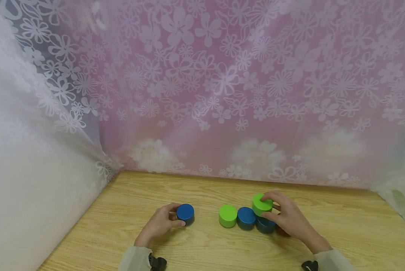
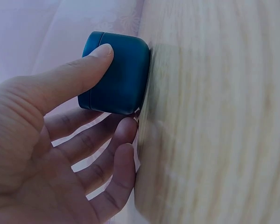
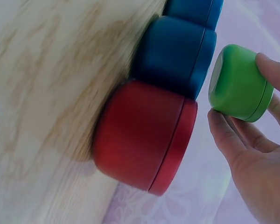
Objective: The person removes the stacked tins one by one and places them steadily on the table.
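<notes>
My left hand pinches a small round blue tin between thumb and fingers. The left wrist view shows that tin with its base at the wooden tabletop. My right hand grips a lime green tin and holds it raised, just above the row of tins. In that row stand another green tin, a blue tin and a darker blue tin, partly covered by the raised one. A red tin ends the row, mostly hidden under my right hand in the head view.
The wood-grain table carries everything. Behind it hangs a pink, flower-patterned translucent curtain, and whitish sheeting closes off the left side. Bare wood lies between the left hand's tin and the row.
</notes>
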Action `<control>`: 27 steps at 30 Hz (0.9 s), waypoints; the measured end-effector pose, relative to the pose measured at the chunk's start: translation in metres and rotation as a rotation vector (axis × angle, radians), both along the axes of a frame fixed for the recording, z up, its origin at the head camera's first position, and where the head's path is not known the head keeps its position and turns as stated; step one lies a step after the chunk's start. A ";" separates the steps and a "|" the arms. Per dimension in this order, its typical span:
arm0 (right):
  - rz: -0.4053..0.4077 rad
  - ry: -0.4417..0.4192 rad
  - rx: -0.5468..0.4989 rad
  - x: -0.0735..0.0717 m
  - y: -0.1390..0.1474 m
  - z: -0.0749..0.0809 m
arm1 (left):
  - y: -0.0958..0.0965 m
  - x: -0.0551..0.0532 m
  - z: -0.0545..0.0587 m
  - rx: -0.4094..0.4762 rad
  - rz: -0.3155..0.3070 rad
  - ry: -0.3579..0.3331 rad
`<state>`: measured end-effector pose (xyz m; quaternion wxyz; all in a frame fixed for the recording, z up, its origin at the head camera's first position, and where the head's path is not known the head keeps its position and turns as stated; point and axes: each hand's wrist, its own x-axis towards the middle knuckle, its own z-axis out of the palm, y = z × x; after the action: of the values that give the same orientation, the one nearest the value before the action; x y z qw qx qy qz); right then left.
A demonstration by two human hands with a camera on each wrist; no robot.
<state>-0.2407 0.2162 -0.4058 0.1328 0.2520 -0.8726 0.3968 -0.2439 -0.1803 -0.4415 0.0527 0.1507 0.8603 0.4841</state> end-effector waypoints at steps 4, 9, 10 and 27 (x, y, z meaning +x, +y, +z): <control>-0.009 -0.003 0.002 0.000 0.004 -0.001 | 0.000 0.000 0.000 -0.003 -0.005 0.004; -0.003 0.029 0.004 0.000 0.009 -0.002 | -0.001 0.000 0.000 -0.004 -0.015 0.002; 0.000 0.031 0.004 0.000 0.010 -0.002 | -0.001 0.000 0.000 -0.004 -0.016 0.002; -0.037 0.077 0.023 0.001 0.025 -0.005 | -0.001 0.000 0.001 -0.007 -0.018 0.009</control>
<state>-0.2396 0.2416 -0.4105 0.1706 0.2522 -0.8760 0.3741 -0.2439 -0.1809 -0.4403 0.0535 0.1603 0.8609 0.4800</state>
